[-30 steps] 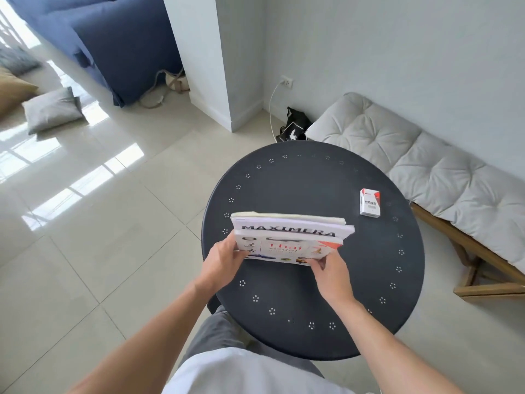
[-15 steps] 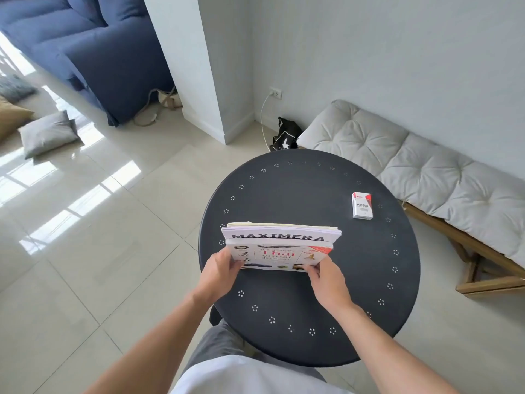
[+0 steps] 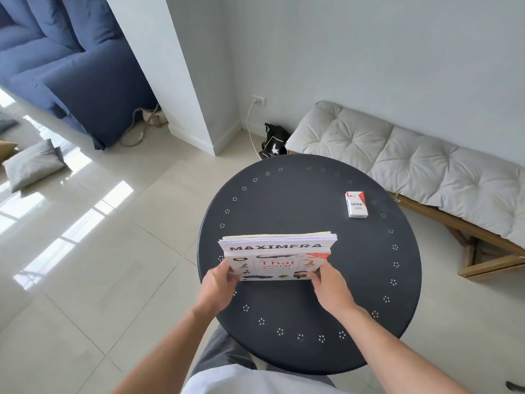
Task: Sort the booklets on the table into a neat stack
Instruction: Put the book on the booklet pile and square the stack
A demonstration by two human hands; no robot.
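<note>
A stack of booklets (image 3: 277,253) stands on its lower edge, tilted, on the round black table (image 3: 298,206). The front one is a colourful Thai visual dictionary (image 3: 274,267); behind it a larger white booklet reads MAXIMERA (image 3: 275,247), with more white and cream pages behind that. My left hand (image 3: 220,281) grips the stack's lower left corner. My right hand (image 3: 329,282) grips the lower right corner. The bottom edge of the stack is partly hidden by my fingers.
A small red and white VESS box (image 3: 356,204) lies at the table's far right. A cushioned wooden bench (image 3: 412,157) runs behind on the right. A black bag (image 3: 274,140) sits on the floor by a wall socket. A blue sofa (image 3: 71,72) is far left.
The stack has stayed between both hands at the same spot on the table and looks squarer at its sides. The camera has tilted, shifting the whole scene lower in view.
</note>
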